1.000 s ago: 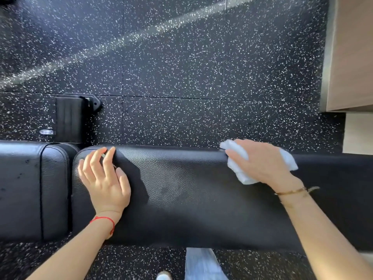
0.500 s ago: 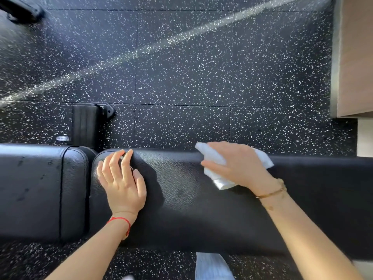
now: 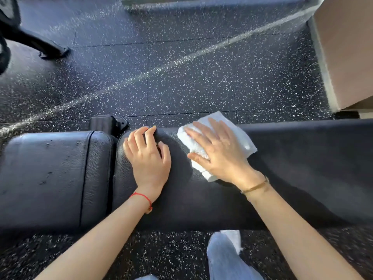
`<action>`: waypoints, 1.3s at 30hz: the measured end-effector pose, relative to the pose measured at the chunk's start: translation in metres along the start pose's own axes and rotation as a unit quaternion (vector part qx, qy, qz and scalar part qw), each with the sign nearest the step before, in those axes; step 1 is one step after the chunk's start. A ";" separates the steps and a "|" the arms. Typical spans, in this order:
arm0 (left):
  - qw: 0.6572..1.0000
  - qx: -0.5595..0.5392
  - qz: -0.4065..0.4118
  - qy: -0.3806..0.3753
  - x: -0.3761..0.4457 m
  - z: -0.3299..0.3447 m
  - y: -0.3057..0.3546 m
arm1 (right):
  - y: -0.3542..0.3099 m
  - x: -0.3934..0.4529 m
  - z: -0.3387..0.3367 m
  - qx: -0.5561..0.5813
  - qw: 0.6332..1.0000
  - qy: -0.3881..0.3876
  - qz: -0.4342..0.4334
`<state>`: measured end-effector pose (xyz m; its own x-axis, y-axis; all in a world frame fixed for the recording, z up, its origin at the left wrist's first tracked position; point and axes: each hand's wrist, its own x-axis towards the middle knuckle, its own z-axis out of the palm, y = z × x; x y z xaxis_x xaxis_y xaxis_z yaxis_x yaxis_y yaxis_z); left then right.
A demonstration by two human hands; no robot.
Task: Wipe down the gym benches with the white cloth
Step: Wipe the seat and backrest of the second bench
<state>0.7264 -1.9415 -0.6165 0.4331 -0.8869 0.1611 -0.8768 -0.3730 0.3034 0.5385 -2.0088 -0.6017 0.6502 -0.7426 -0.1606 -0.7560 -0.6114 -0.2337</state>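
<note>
Sliding leftward since a moment ago, my right hand [image 3: 219, 152] presses the white cloth [image 3: 203, 154] flat-fingered on the bench's long pad [image 3: 302, 168], near my left hand [image 3: 148, 156], resting open.

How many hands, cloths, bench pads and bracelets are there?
Hands: 2, left hand and right hand
White cloth: 1
Bench pads: 2, seat pad and long pad
Bracelets: 2, red string and gold bracelet
Total: 7
</note>
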 end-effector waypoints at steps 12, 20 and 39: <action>0.979 -0.073 0.185 0.039 -0.010 -0.051 -0.099 | -0.084 0.056 0.029 0.011 0.997 0.062 0.046; 0.982 0.006 0.189 -0.001 -0.051 -0.079 -0.196 | -0.179 -0.007 0.062 -0.080 0.992 0.084 -0.052; 0.970 0.025 0.234 0.056 -0.072 -0.064 -0.247 | -0.246 -0.067 0.120 -0.226 0.944 0.241 -0.008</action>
<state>0.9248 -1.7682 -0.6423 0.0030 -0.9281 0.3723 -0.9908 0.0477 0.1268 0.6900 -1.7753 -0.6485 0.6347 -0.7032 0.3205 -0.7718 -0.5975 0.2174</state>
